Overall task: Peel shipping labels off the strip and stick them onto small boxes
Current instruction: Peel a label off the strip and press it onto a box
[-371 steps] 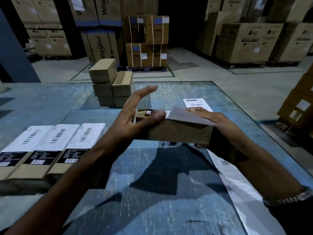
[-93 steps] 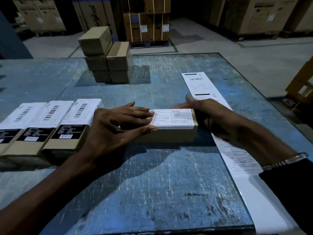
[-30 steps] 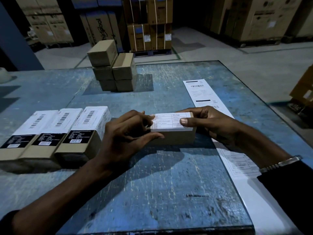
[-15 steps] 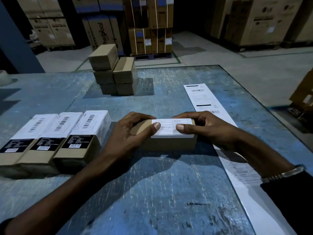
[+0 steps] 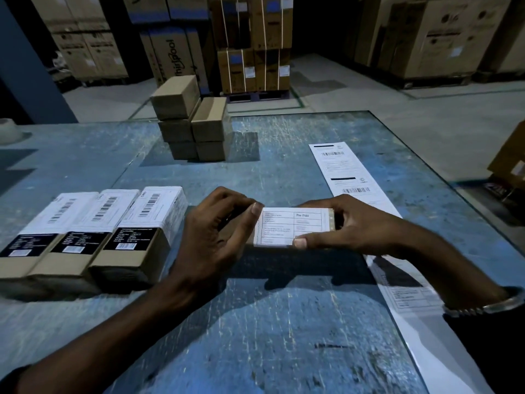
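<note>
A small brown box [image 5: 270,253] sits on the blue table [image 5: 284,322] at the middle, with a white shipping label [image 5: 292,227] stuck on its top. My left hand [image 5: 211,240] grips the box's left end, thumb on the label's left edge. My right hand [image 5: 358,226] grips the right end, its thumb pressing the label's near edge. The white label strip [image 5: 346,172] runs along the table's right side, passing under my right forearm.
Three labelled boxes [image 5: 93,237] lie side by side at the left. A stack of several plain brown boxes [image 5: 193,123] stands at the back of the table. The table's right edge is close to the strip. Large cartons stand on the warehouse floor behind.
Both hands have closed in on the box's ends. My right thumb has slid from the label's top to its near edge. The box stays in place.
</note>
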Action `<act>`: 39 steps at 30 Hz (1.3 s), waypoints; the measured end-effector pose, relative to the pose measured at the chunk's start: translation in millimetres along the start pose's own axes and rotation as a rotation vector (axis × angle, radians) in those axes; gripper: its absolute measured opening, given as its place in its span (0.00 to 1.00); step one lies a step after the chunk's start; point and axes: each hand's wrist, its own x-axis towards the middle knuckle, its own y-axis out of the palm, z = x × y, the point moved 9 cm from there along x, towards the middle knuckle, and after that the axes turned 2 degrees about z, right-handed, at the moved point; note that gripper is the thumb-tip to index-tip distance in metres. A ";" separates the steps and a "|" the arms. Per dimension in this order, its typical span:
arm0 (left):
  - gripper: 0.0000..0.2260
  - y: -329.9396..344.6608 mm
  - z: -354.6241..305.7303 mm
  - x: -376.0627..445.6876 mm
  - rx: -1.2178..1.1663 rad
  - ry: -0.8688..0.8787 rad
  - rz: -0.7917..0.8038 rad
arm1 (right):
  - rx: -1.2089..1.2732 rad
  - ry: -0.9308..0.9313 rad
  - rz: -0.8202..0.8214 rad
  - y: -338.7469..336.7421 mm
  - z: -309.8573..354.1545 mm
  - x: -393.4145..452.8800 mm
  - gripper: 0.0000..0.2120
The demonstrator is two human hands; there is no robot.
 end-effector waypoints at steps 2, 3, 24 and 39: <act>0.08 -1.0 -5.5 0.6 0.032 0.073 0.012 | 0.028 -0.052 -0.029 -2.8 1.5 -1.8 0.28; 0.08 -2.1 -8.9 0.9 0.035 0.110 0.033 | 0.022 -0.090 -0.064 -6.2 2.9 -2.3 0.29; 0.40 29.5 34.2 1.3 0.246 0.108 0.447 | -0.279 -0.113 -0.111 -3.6 -7.3 9.3 0.49; 0.41 31.5 36.5 0.1 0.249 0.152 0.504 | -0.135 0.059 0.038 -23.9 -32.7 -5.8 0.46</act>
